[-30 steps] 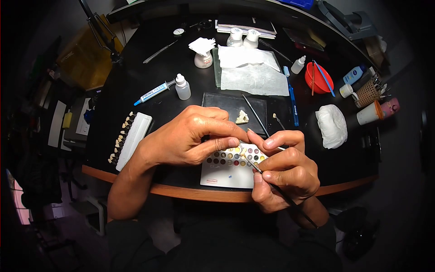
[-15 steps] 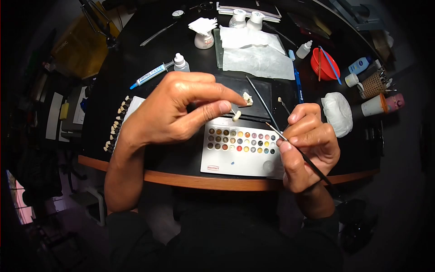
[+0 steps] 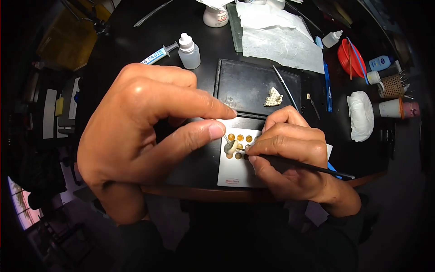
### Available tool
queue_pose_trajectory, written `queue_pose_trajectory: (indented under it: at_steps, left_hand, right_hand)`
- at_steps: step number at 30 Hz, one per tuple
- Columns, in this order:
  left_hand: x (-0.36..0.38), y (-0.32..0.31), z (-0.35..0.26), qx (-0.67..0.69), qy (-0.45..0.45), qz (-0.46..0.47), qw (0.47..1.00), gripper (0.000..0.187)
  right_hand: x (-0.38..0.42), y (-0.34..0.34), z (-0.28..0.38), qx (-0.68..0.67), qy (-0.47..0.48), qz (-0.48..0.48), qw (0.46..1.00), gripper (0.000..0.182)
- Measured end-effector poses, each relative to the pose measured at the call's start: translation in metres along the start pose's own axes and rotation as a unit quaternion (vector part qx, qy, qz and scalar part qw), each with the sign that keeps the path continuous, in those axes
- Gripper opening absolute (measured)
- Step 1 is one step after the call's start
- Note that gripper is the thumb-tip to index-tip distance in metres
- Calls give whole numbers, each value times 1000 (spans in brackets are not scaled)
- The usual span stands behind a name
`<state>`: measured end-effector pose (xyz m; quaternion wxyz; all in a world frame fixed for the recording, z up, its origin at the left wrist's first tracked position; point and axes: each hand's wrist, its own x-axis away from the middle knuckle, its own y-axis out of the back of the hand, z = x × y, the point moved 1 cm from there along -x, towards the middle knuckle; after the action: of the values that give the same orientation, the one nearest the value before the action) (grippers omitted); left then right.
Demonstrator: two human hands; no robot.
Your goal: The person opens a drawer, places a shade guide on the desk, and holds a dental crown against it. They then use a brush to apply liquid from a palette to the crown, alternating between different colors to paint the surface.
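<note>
My left hand point(image 3: 149, 122) is closed in a pinch on a thin metal pin, with a small cream tooth-shaped piece point(image 3: 232, 146) at its lower end. My right hand point(image 3: 294, 158) grips a thin black-handled brush point(image 3: 312, 167), whose tip meets or nearly meets the piece. Both hands are above a white palette point(image 3: 238, 174) with round wells of colour, partly hidden by my right hand. Behind the palette lies a dark flat tray point(image 3: 244, 86), bearing a beige honeycomb piece point(image 3: 273, 97) and a second brush point(image 3: 284, 85).
A dropper bottle point(image 3: 189, 53) and a paste syringe point(image 3: 156, 55) lie beyond my left hand. White tissue sheets point(image 3: 281, 43) are at the back. To the right are a blue pen point(image 3: 327, 88), a red bowl point(image 3: 351, 58), a white wad point(image 3: 360, 116) and a cup point(image 3: 390, 109).
My right hand has brought the brush to the small piece, and both hands are closer together. The second brush now rests on the tray's right side. The camera view has shifted closer.
</note>
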<state>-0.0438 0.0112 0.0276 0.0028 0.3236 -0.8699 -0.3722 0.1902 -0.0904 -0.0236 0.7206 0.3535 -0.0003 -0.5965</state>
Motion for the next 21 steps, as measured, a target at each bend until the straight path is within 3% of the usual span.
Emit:
queue_pose_trajectory:
  at_steps: [5,18,21]
  left_hand:
    - [-1,2,-9,-21,44,23,999,40]
    - [-3,-2,-2,-17,11,24,1000,40]
    - [-3,-2,-2,-12,13,28,999,39]
  right_hand:
    - [1,-1,0,-2,-7,9,1000,22]
    - [2,-5,-7,-4,-10,34,999,17]
    - [2,-7,-8,-5,-5,1,1000,17]
